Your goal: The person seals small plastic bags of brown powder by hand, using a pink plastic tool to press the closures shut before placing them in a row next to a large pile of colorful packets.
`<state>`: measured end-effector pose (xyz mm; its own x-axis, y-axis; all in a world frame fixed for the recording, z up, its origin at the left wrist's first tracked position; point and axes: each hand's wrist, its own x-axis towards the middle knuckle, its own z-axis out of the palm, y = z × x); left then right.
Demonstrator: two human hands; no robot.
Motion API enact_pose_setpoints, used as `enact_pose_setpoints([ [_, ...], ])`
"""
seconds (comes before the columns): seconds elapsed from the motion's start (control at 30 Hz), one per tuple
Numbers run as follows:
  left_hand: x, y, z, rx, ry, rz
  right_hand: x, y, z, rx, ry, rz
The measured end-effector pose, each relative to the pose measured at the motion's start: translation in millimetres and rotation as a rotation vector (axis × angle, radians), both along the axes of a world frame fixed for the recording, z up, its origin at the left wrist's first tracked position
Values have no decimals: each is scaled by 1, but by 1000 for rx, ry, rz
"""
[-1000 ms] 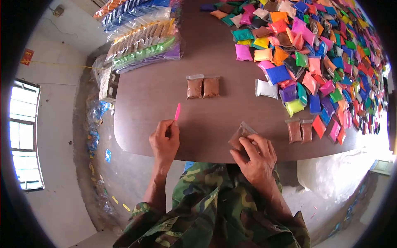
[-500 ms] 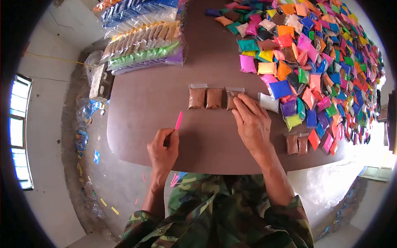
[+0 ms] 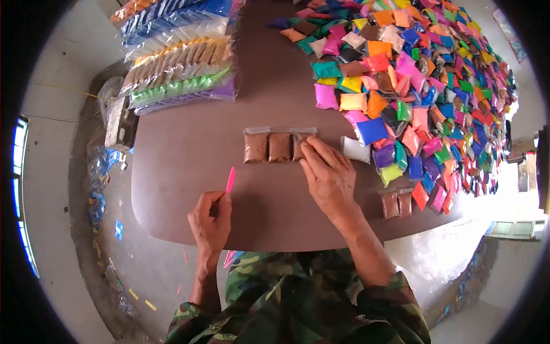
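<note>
From where I stand, three small brown packets lie side by side in a row on the dark table (image 3: 177, 172), squared up edge to edge: a left packet (image 3: 255, 148), a middle packet (image 3: 279, 147) and a right packet (image 3: 299, 148). Each is clear plastic, plump and shiny, filled with something an even cocoa brown, with a flat see-through strip along the top. The right hand (image 3: 331, 178) has its fingers drawn close together, tips on the right packet, covering its right side; I can't tell whether they pinch it. The left hand (image 3: 209, 221), nearer the table's edge, pinches a slim, bright pink stick (image 3: 230, 179) upright between thumb and forefinger. A white packet (image 3: 356, 150) lies just beyond the right hand.
</note>
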<state>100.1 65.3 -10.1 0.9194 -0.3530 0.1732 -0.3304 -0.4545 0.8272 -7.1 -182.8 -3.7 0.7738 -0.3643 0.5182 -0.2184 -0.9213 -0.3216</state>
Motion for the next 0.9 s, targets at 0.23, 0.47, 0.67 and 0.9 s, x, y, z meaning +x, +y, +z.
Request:
enact_pose_setpoints([
  [0.23, 1, 1, 2, -4, 20, -9, 0, 1, 1, 40, -16, -4],
  [0.47, 1, -1, 5, -31, 32, 1, -12, -54, 27, -108, -46, -107],
  [0.67, 3, -1, 7, -31, 25, -15, 27, -138, 59, -433, -37, -154],
  [0.9, 3, 1, 6, -35, 67, -4, 73, -188, 60, -462, 236, -62],
])
